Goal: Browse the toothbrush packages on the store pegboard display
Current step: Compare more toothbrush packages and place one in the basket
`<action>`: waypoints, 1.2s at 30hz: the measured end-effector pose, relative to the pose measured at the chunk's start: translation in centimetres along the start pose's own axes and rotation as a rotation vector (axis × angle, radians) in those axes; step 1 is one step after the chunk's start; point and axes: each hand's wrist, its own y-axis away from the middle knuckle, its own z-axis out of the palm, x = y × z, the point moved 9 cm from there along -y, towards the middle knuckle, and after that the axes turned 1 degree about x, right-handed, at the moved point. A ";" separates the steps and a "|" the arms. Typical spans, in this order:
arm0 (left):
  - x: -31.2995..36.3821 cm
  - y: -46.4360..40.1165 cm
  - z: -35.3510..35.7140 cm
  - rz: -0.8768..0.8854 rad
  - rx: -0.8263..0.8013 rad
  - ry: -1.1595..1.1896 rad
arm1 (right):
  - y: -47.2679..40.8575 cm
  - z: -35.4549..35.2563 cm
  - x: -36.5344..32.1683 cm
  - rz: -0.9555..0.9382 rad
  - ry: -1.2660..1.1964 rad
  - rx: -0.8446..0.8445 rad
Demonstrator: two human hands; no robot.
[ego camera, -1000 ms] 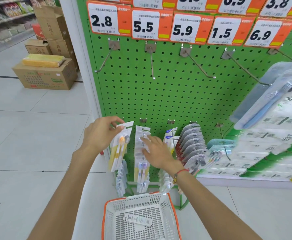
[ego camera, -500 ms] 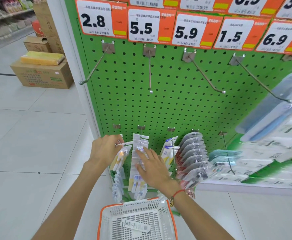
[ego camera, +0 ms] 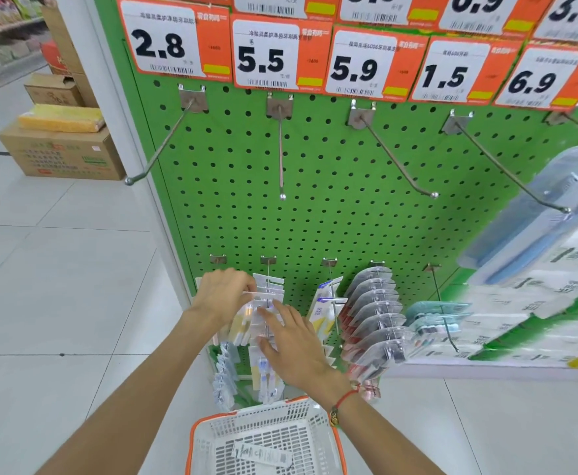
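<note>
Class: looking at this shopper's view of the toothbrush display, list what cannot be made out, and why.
- Small print on the price tags: too small, head view.
- Packages under the left hand and right hand: partly covered.
- Packets at far right: blurred, cut by the edge.
- Basket: cut off below.

White basket [ego camera: 212, 437] holding perhaps a boxed tube [ego camera: 263, 453], cardboard boxes [ego camera: 65, 156], floor tiles [ego camera: 58, 269]
</note>
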 end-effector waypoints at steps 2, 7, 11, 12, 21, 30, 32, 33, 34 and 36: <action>0.3 -0.4 0.3 0.015 -0.003 0.022 | 0.0 -0.1 0.0 -0.004 0.000 0.010; 1.3 -0.9 1.4 0.044 -0.033 0.029 | 0.0 -1.2 0.2 -0.003 -0.027 0.120; 1.4 -0.7 1.7 0.040 -0.029 0.051 | -0.4 -2.0 0.6 0.005 0.042 0.223; 1.3 -0.6 1.5 0.039 -0.019 0.063 | -0.5 -1.9 0.6 0.002 0.058 0.206; 1.2 -1.9 -0.8 0.072 0.085 0.002 | -0.8 0.1 1.4 0.046 0.071 0.053; 2.5 -2.6 1.1 0.171 -0.011 -0.249 | -0.8 -0.2 1.6 0.057 0.072 0.023; 2.3 -2.7 1.0 0.172 0.028 -0.243 | -0.9 -0.1 1.5 0.055 0.070 0.020; 2.2 -2.6 0.8 0.167 0.048 -0.228 | -1.0 -0.1 1.5 0.057 0.072 0.017; 2.0 -2.5 0.8 0.160 0.060 -0.219 | -1.0 -0.1 1.5 0.059 0.076 0.013; 1.4 -2.2 1.1 0.137 0.061 -0.229 | -1.1 -0.1 1.5 0.057 0.088 0.012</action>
